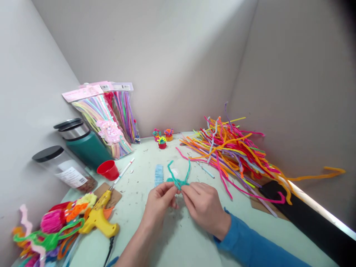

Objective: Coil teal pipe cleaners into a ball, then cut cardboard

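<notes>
The bare left forearm and the blue sleeve on the right arm reached in from the lower edge, nearest the camera. Ahead of them, the left hand and right hand met low in the middle of the view, over the pale green surface. The fingertips of both were closed, pinching a teal fuzzy piece between them; two thin teal ends stood up from it, spread apart in a V. The fingers hid its lower part.

Just beyond the left hand lay a ribbed light-blue strip. Farther back, near the wall, stood three small colourful figures close together. To the right a large, tangled pile of fuzzy stems spread out, mostly orange, pink and red, with a slim light-blue stick near its left side.

On the left, a yellow glue gun lay beside a heap of bright fuzzy pieces. Past it were a red cup, a white pen, a clear jar with a black lid, and a teal bottle. Packets of coloured stems leaned upright behind the bottle.
</notes>
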{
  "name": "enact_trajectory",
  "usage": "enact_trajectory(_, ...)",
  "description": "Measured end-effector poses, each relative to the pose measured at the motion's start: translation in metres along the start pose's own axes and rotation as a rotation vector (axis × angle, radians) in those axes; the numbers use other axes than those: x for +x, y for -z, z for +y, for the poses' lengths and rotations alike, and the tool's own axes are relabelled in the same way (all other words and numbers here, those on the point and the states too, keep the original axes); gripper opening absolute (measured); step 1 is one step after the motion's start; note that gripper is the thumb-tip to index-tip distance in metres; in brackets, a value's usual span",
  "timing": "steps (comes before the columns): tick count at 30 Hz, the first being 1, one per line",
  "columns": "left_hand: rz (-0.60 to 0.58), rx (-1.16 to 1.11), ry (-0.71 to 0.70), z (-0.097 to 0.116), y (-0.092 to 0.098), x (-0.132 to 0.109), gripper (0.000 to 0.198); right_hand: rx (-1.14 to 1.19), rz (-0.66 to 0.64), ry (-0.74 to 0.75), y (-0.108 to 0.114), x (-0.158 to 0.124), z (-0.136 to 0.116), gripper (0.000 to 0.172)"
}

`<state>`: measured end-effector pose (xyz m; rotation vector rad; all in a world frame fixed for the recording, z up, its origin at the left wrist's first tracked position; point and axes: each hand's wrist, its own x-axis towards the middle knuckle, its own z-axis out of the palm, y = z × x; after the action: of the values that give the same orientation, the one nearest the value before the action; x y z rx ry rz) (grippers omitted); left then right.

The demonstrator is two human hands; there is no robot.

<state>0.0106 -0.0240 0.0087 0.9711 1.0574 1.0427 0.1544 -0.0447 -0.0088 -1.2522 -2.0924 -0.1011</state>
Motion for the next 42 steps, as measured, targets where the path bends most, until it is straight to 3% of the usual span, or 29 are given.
enact_trajectory(5,0.066,0.095,-0.026,-0.001,0.000,0.001,0.022,-0.005,-0.003,0.016,-0.001,0.000,-0.004,0.026)
enact_trajectory(9,0.039,0.135,-0.035,-0.002,0.002,0.001,0.018,0.373,0.022,-0.212,0.003,0.005,-0.003,0.020)
enact_trajectory(12,-0.024,0.320,-0.062,-0.003,0.000,0.000,0.019,0.665,0.045,-0.416,0.005,0.010,0.002,0.016)
enact_trajectory(15,-0.096,0.417,-0.099,-0.004,-0.004,-0.002,0.020,0.896,0.023,-0.509,0.005,0.015,0.006,0.014)
enact_trajectory(20,-0.143,0.344,-0.133,-0.004,-0.008,-0.005,0.026,1.290,-0.110,-0.644,0.005,0.015,0.005,0.026)
enact_trajectory(24,-0.103,0.331,-0.138,-0.005,-0.007,-0.006,0.025,1.270,-0.078,-0.628,0.002,0.011,0.000,0.028)
enact_trajectory(27,-0.099,0.074,-0.059,-0.005,-0.004,-0.006,0.023,1.226,-0.040,-0.589,0.002,0.008,-0.005,0.031)
enact_trajectory(31,-0.139,-0.244,0.070,-0.004,0.002,-0.004,0.018,1.069,-0.097,-0.282,0.008,0.002,-0.010,0.029)
enact_trajectory(33,-0.159,-0.317,0.117,-0.003,0.005,-0.003,0.015,1.053,-0.110,-0.224,0.010,0.000,-0.010,0.029)
enact_trajectory(37,-0.297,-0.389,0.151,0.004,0.008,-0.003,0.010,1.250,-0.078,-0.456,0.006,0.001,-0.003,0.025)
enact_trajectory(42,-0.401,-0.341,0.148,0.008,0.010,-0.006,0.011,1.477,0.072,-0.694,-0.003,0.007,0.009,0.027)
